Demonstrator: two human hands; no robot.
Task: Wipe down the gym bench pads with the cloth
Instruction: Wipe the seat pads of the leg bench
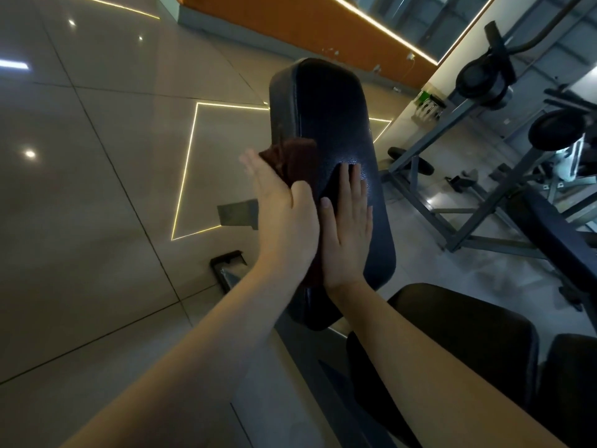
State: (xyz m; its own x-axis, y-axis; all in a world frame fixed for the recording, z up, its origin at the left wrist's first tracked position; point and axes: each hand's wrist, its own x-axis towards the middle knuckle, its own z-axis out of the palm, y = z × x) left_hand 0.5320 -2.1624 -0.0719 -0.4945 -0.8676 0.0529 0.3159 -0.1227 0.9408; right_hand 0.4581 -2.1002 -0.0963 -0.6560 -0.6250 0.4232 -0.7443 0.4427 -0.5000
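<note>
A long black back pad (326,108) of a gym bench runs up the middle of the view. A dark maroon cloth (295,160) lies against the pad's left side. My left hand (281,215) presses the cloth to that side, fingers straight and thumb over the cloth's near edge. Flat on the pad's top face, just right of the left hand, rests my right hand (347,227) with straight fingers. The black seat pad (468,321) sits below and to the right, partly hidden by my right forearm.
Glossy beige floor tiles (97,189) with bright light lines spread to the left. A grey steel rack (458,189) with black weight plates (484,79) stands at the right beside another dark bench (555,234). An orange wall (307,24) runs along the back.
</note>
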